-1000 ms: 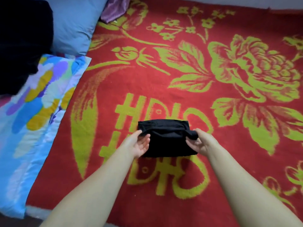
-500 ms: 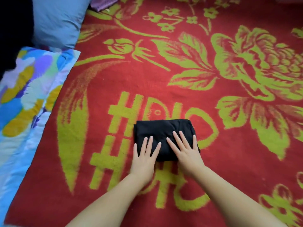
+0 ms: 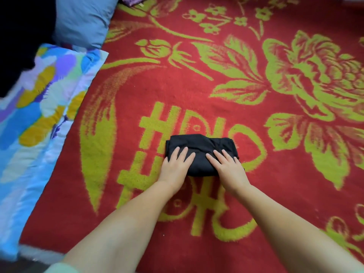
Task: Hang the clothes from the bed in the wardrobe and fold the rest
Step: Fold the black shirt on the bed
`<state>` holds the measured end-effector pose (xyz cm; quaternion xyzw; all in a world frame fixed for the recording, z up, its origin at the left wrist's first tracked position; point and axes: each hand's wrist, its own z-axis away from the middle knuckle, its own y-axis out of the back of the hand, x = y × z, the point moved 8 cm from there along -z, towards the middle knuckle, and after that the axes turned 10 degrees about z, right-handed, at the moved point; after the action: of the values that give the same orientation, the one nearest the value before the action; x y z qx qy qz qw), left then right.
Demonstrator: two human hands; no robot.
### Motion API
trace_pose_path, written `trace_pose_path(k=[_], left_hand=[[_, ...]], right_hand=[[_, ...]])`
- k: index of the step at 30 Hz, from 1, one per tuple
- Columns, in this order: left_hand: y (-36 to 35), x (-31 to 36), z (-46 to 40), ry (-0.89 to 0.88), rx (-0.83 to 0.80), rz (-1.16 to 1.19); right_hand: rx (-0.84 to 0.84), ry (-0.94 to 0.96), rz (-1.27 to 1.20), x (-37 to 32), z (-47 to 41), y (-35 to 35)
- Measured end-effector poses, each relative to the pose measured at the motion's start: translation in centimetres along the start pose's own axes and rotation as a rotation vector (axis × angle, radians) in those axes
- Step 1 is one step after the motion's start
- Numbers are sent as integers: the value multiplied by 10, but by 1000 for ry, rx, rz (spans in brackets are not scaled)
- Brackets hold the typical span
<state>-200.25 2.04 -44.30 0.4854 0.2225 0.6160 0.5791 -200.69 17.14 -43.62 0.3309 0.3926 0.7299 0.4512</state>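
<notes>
I had both palms down on the small folded black cloth garment, which lay on the red blanket with yellow-green flowers and lettering covering the bed, right over the big characters. My left hand pressed flat on its near-left part, fingers straight and slightly spread, gripping nothing; my right hand did likewise on the near-right part. Red blanket lay open beyond the bundle and off to the right. To the left, well apart, ran the edge of the blue quilt with yellow and purple blotches, with a plain blue pillow and a heap of black fabric behind it. Compared with a second before, the garment was down flat rather than pinched up by its ends.
</notes>
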Motion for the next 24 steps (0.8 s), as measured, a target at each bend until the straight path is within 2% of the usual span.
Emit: trace_pose_path(k=[6,10,17,24], left_hand=[[70,-14,77,38,29,-32],[87,-34,141,106,49,-42],[69,-66,309,444,164,109],[26,-97,493,814,266,304]], right_hand=[[18,113,-7,-44,46,85],[36,223,31,-91,76,116],[51,568,205,-209,150,144],[117,939,420,-362,244,153]])
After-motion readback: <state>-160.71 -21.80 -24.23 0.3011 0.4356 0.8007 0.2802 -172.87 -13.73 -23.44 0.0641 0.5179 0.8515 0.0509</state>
